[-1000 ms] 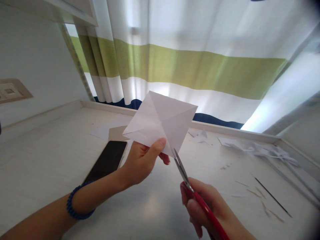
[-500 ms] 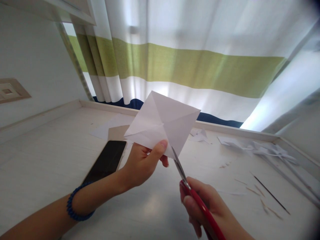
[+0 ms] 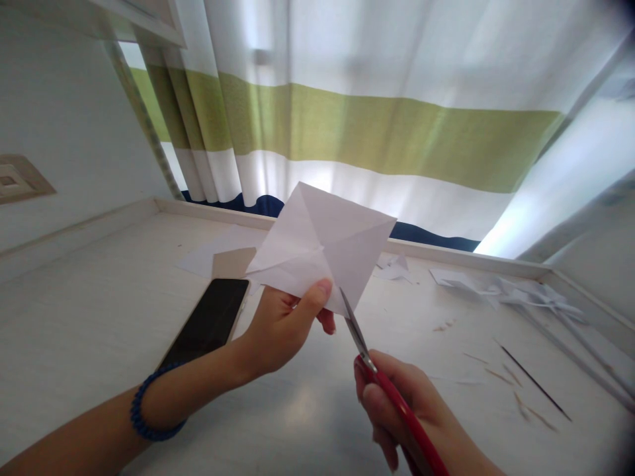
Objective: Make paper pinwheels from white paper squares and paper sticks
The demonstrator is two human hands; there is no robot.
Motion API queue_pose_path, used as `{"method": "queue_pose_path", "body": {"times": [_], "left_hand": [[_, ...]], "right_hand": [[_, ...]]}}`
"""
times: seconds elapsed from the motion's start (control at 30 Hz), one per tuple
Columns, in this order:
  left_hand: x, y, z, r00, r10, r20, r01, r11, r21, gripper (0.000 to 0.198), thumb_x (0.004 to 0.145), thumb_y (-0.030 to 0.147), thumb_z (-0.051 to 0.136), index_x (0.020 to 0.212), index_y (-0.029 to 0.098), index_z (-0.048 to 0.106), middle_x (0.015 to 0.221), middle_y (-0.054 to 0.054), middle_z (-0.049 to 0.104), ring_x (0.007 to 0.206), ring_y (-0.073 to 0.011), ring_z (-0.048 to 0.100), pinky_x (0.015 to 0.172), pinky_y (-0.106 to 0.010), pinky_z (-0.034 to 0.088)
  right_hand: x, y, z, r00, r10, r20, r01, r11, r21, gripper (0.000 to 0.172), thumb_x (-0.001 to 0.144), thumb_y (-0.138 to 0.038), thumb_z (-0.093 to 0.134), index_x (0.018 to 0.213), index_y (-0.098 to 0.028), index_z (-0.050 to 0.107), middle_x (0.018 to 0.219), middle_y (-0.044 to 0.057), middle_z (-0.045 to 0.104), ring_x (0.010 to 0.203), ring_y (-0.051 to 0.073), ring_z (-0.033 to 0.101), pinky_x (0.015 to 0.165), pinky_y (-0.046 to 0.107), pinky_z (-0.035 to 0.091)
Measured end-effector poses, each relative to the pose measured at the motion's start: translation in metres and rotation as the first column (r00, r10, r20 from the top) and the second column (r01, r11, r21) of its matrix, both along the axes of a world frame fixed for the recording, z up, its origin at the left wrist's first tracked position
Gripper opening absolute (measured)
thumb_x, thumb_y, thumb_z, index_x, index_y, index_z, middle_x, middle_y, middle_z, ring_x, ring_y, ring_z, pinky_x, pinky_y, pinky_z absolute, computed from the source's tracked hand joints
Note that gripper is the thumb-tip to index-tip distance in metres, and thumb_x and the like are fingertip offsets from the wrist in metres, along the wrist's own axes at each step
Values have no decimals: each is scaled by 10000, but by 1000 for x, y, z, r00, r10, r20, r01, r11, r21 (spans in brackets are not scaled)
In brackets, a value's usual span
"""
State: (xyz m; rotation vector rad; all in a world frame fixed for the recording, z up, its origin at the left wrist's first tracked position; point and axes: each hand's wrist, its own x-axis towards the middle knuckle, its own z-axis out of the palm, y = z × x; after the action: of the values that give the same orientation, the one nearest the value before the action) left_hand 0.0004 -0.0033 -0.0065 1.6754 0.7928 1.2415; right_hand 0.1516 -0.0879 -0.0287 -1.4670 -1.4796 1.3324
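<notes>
A square sheet of white paper (image 3: 330, 228), creased along its diagonals, is held up above the table. My left hand (image 3: 282, 324) pinches its near edge, thumb on top and fingers underneath. In my right hand (image 3: 407, 403) is a pair of scissors with red handles (image 3: 404, 410). Their blades are at the paper's near corner, along a diagonal crease. One blade lies over the sheet; the other is mostly hidden beneath it. A blue coiled band circles my left wrist.
A black phone (image 3: 208, 324) lies left of my left hand, before a beige card (image 3: 231, 262). White paper scraps (image 3: 395, 266) are behind. Folded papers and rolled sticks (image 3: 540, 297) lie at right, near a thin dark stick (image 3: 536, 381) and toothpick-like pieces (image 3: 520, 406).
Hardly anything differs. The view has shifted slightly; both hands, the paper and the scissors keep nearly the same positions.
</notes>
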Motion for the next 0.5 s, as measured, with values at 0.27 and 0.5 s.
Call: {"method": "queue_pose_path", "body": {"times": [0.27,0.5], "left_hand": [[1,-1,-1,999,28,-27,-28,1000,-14,375,831,169,418,483,141,554,455,35,564,442,-51,528,483,-118,417],[2,-2,2,997,49,-61,-50,999,-11,386,826,183,410,467,146,547,448,25,562,435,-68,524,478,-147,415]], "right_hand": [[1,-1,2,1000,-12,-17,12,1000,-23,419,722,-601,486,667,-185,473,563,-35,407,436,77,379,378,191,322],[1,0,3,1000,2,-18,-2,1000,-27,398,733,-574,493,661,-184,461,557,-40,395,444,73,359,378,188,308]]}}
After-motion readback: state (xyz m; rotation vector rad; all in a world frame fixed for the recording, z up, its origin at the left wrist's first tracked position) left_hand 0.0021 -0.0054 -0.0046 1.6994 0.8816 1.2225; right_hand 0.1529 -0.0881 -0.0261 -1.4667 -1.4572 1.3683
